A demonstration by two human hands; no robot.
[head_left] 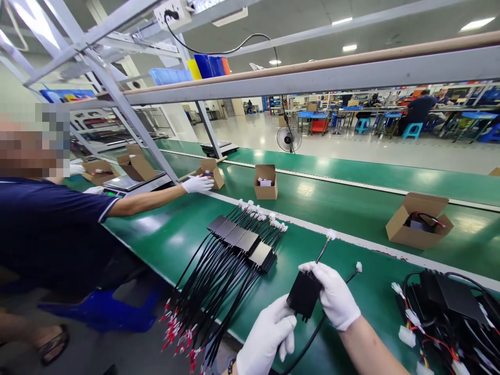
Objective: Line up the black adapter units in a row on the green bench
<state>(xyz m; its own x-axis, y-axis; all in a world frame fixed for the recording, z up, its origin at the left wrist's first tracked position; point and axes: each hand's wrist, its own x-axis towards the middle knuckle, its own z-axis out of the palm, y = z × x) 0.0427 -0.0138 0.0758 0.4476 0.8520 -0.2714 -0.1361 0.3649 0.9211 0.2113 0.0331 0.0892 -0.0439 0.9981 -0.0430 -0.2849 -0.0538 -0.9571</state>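
Observation:
My right hand (336, 297), in a white glove, is closed on a small black box module (303, 295) with black cables and white connectors (331, 234) sticking out of its far end. My left hand (269, 336), also gloved, is curled just below the module around its trailing black cable (308, 341). Both hands hover over the near edge of the green bench (175, 239). To their left lies a row of several identical black modules (242, 242), with cables fanned toward me and ending in red terminals (177, 330).
A tangled pile of modules and wiring (449, 312) lies at the right. Open cardboard boxes (419, 220) (266, 182) ride the green conveyor beyond a white strip. A co-worker at left stretches a gloved hand (198, 184) to another box (213, 172). A metal frame (128, 114) stands above.

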